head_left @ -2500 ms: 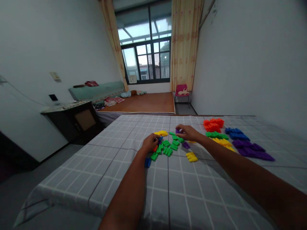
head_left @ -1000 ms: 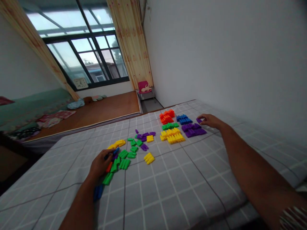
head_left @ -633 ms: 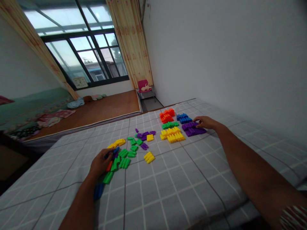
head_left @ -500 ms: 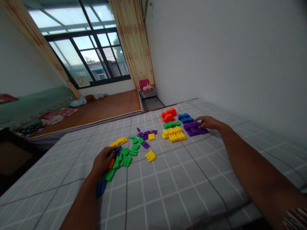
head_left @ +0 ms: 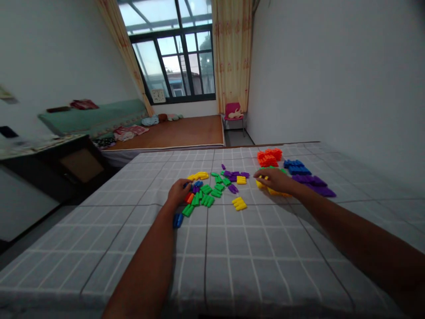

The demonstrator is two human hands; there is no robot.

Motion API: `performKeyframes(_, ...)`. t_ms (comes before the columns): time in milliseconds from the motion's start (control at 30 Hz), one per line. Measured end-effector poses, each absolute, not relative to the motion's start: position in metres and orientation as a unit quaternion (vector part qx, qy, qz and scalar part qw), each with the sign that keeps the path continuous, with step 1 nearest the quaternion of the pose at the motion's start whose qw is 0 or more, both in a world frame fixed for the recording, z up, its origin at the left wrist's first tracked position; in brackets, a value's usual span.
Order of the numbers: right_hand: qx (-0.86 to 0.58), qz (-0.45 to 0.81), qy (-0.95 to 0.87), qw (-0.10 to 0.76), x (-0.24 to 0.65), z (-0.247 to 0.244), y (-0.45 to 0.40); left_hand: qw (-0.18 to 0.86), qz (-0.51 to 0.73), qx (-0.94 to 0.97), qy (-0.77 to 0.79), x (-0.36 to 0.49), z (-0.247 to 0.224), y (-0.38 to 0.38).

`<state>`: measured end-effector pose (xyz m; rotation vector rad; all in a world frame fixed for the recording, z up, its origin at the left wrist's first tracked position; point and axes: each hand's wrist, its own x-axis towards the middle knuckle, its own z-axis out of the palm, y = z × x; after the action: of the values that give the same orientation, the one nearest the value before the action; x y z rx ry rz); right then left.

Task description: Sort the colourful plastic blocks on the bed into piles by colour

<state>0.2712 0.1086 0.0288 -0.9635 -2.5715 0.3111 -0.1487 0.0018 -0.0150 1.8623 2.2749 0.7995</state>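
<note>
My left hand (head_left: 178,193) rests at the left edge of a loose scatter of plastic toy blocks, fingers curled on a dark blue block. Beside its fingertips lie another blue block (head_left: 198,183), an orange block (head_left: 189,198) and several green blocks (head_left: 207,201). My right hand (head_left: 274,179) hovers over the yellow row of blocks (head_left: 260,184), partly hiding it; its fingers are stretched out with nothing visible between them. Behind and beside it stand sorted groups: orange blocks (head_left: 269,157), blue blocks (head_left: 296,167) and purple blocks (head_left: 314,184).
A grey checked cloth (head_left: 232,248) covers the surface. Loose purple blocks (head_left: 233,189) and a yellow block (head_left: 239,204) lie mid-cloth. A white wall (head_left: 332,79) runs along the right. A dark cabinet (head_left: 66,168) stands left, and a brown mat (head_left: 186,130) lies beyond.
My right hand has moved left from the purple group to above the yellow row. My left hand stays by the loose blocks. The view has turned left and levelled.
</note>
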Motion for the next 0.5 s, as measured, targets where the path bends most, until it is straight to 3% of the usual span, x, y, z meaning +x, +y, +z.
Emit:
performKeyframes(233,-0.436,0.050,-0.895,0.086,0.166,0.007,0.150,0.055,0.248,0.638,0.727,-0.144,-0.015,0.000)
performKeyframes(500,-0.397,0.228,-0.880,0.124,0.158,0.010,0.159,0.050,0.232,0.650,0.722,-0.144,-0.016,0.000)
